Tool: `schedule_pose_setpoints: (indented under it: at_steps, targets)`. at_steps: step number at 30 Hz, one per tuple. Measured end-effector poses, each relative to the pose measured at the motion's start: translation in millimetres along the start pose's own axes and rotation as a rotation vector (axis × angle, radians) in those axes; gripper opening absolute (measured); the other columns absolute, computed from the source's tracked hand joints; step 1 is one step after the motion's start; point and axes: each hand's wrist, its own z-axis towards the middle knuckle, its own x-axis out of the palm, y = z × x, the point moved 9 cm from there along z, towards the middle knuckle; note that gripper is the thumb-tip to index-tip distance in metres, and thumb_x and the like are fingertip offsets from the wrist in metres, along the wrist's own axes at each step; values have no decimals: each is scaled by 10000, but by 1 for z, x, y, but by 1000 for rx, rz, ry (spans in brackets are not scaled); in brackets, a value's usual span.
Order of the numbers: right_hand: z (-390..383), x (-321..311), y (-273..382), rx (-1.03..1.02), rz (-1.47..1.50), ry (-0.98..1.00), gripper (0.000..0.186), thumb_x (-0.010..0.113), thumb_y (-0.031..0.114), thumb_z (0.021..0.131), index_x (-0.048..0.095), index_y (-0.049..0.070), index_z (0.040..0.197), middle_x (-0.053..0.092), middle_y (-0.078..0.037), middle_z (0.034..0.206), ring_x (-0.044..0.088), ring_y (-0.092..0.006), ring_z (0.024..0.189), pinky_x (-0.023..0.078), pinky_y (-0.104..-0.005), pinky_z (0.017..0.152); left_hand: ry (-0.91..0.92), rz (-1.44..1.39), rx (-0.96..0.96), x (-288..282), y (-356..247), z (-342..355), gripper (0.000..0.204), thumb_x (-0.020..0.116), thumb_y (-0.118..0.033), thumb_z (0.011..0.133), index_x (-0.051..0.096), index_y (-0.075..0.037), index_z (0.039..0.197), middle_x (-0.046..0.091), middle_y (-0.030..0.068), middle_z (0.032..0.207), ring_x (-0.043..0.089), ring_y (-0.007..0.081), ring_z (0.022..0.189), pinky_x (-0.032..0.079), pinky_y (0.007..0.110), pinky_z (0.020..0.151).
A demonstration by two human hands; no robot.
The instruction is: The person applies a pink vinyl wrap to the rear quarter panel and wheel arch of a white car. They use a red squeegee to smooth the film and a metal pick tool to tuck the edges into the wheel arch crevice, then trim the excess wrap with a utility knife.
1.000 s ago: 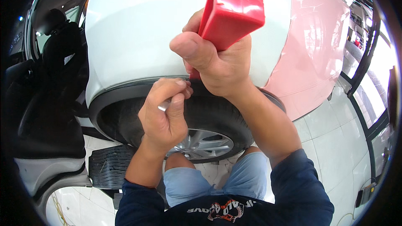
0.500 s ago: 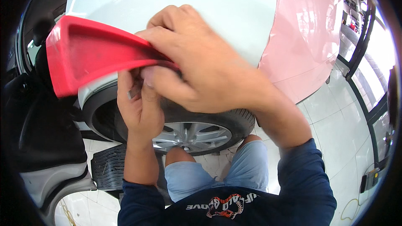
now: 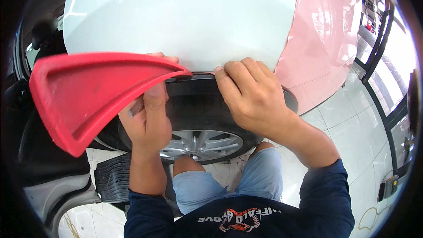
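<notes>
My left hand (image 3: pixel 152 121) is closed round a red scraper-like squeegee (image 3: pixel 101 88), broad at its left end and narrowing to a tip. That tip lies at the lower edge of a pale, glossy fender (image 3: pixel 176 22), above the wheel arch. A small grey piece (image 3: pixel 135 107) also shows in this palm; its kind is unclear. To the right of the tip, my right hand (image 3: pixel 253 92) has its fingers curled over the same fender edge, pinching there. Whether film or bare panel is between these fingertips is hidden.
Below the fender is a black tyre with a silver rim (image 3: pixel 200 143). Pink glossy film or panel (image 3: pixel 324 39) with an uneven border adjoins it at right. An open dark car door (image 3: pixel 44 136) stands at left, a black ribbed mat (image 3: pixel 113 178) near my knees.
My right hand has moved away from the squeegee, rightward to the fender edge. The squeegee has swung, its broad end now lower, and remains in my left hand.
</notes>
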Motion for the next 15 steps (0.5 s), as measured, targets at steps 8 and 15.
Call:
schedule_pose_setpoints:
  at_steps: [8, 15]
  targets:
    - [-16, 14, 2, 363, -39, 28, 301, 580, 164, 754, 609, -32, 981, 513, -142, 894, 489, -283, 832, 411, -389, 722, -22, -3, 14, -1, 7, -3, 372, 438, -213, 1083, 524, 72, 1304, 644, 187, 1108, 425, 102, 718, 414, 286, 732]
    - [-10, 7, -2, 384, 19, 39, 165, 633, 145, 721, 586, 7, 799, 524, -122, 814, 511, -258, 754, 439, -337, 645, 43, -50, 71, -7, 5, -3, 379, 406, -221, 1095, 525, 63, 1316, 648, 183, 1161, 414, 116, 719, 405, 292, 769]
